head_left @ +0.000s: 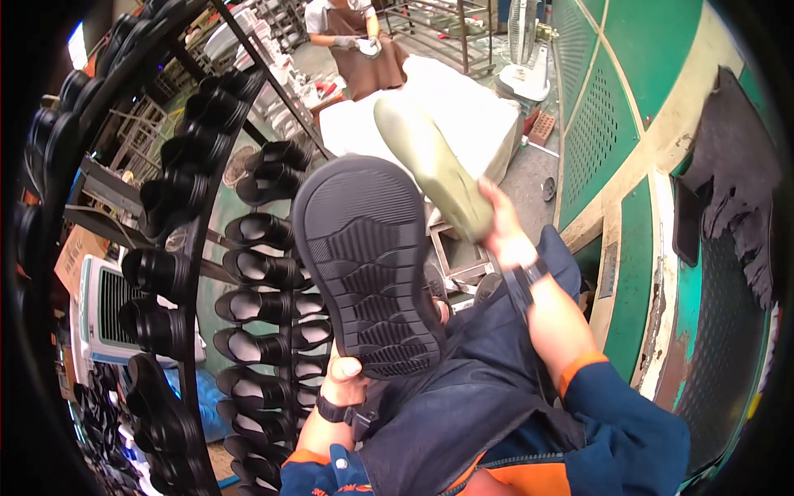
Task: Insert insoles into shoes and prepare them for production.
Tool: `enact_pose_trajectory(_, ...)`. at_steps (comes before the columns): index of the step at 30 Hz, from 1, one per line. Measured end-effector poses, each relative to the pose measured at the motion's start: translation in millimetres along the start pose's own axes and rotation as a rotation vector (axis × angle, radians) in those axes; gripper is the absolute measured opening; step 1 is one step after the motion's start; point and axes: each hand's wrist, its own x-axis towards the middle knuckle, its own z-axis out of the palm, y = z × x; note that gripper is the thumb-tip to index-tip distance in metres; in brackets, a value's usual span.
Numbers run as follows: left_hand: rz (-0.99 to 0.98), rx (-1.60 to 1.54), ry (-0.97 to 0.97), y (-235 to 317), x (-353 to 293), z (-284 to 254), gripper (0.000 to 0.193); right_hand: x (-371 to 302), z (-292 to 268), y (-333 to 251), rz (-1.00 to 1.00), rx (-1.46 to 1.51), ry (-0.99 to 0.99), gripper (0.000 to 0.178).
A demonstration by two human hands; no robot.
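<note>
A black shoe (368, 264) with its ridged sole turned toward me is gripped at the heel end by my left hand (346, 379). Only the thumb and part of that hand show; the other fingers are behind the shoe. Just right of it, my right hand (504, 227) is closed around the heel end of a glossy olive-green shoe last (430, 161). The last tilts up and to the left, its toe end pointing away from me. Shoe and last are close together, and their edges overlap in the view. The shoe's upper is hidden.
A dark metal rack (217, 182) holding rows of black shoes (252, 306) stands close on my left. Ahead is a white-covered table (463, 95) with a person in a brown apron (364, 50) behind it. A green machine (612, 91) is at right, with a white fan (523, 74) beyond.
</note>
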Motion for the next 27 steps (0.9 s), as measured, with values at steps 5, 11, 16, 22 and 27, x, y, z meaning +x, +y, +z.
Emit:
enact_pose_trajectory(5, 0.222, 0.37, 0.139, -2, -20, -15, 0.108, 69, -32, 13, 0.162, 0.18, -0.313, 0.041)
enact_pose_trajectory(11, 0.447, 1.49, 0.033, 39, -12, -42, 0.112, -62, 71, 60, 0.76, 0.081, -0.482, 0.067)
enact_pose_trajectory(16, 0.537, 2.021, -0.199, 21, 39, 4, 0.077, -67, 41, 65, 0.537, 0.247, -0.211, 0.054)
enact_pose_trajectory(22, 0.661, 1.662, -0.192, -9, 22, 16, 0.054, -72, 40, 67, -0.108, -0.356, -0.234, 0.087)
enact_pose_trajectory(27, 0.303, 1.354, -0.054, -28, 11, 29, 0.061, -73, 24, 86, -0.25, -0.439, -0.235, 0.093)
